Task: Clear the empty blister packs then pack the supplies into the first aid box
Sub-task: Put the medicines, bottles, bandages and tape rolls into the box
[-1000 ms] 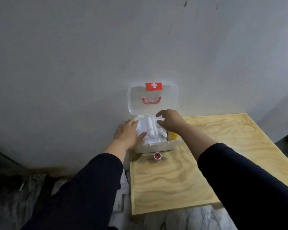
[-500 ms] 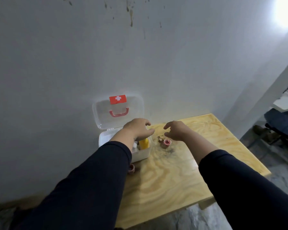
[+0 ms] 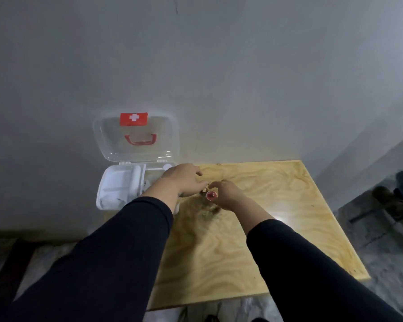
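The white first aid box [image 3: 116,189] stands at the table's back left corner. Its clear lid [image 3: 135,140], with a red cross label and red handle, leans open against the wall. My left hand [image 3: 184,180] reaches past the box's right end, fingers loosely curved over small tan pieces [image 3: 205,188] on the wood. My right hand [image 3: 227,195] curls round a small red round container [image 3: 211,195] just right of them. The two hands almost touch. The box's right compartment is hidden behind my left arm.
The plywood table [image 3: 265,228] has a dark smudge [image 3: 207,209] in front of my hands. A grey wall runs right behind the box. The floor drops away left of and in front of the table, and dark objects [image 3: 396,194] lie on the floor at the right.
Both hands left the inside of the box and moved right onto the table. My right hand has closed round the red container. My view swung right.
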